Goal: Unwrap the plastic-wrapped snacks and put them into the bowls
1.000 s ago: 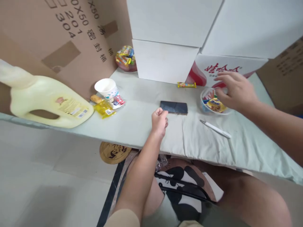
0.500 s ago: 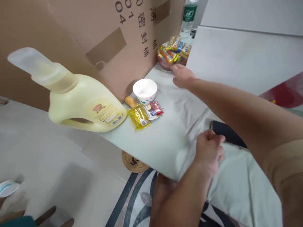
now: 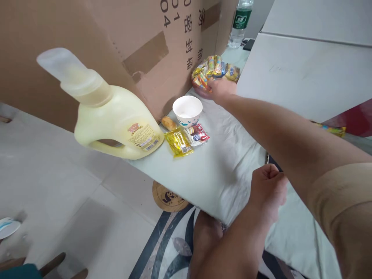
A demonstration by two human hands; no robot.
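Forward across the table, the right hand (image 3: 223, 90) reaches to the near side of a reddish, see-through round bowl (image 3: 200, 93), its fingers bent over the front of a heap of glossy snack packets (image 3: 215, 65); whether they have closed on one cannot be told. The packets, in crinkled yellow, orange and blue wrap, rise above the rim by the cardboard box (image 3: 145, 58). The left hand (image 3: 269, 182) is curled into a tight fist beside the dark smartphone (image 3: 271, 161), which the fist and right forearm mostly cover; anything inside the fist is hidden.

Nearer than the bowl stands a white paper cup (image 3: 188, 119) with blue print, a golden, rounded bun (image 3: 168, 123) just beside it. In front lie a shiny, translucent yellow packet (image 3: 178, 142) and a red-and-white one (image 3: 197, 133). Left of these is a smooth, pale-yellow plastic jug (image 3: 116, 120) with a moulded handle.

A second ago the right hand was over a clear tub on the other side of the phone; half a second ago its fingertips were only at the bowl's edge. The left fist has stayed by the phone.
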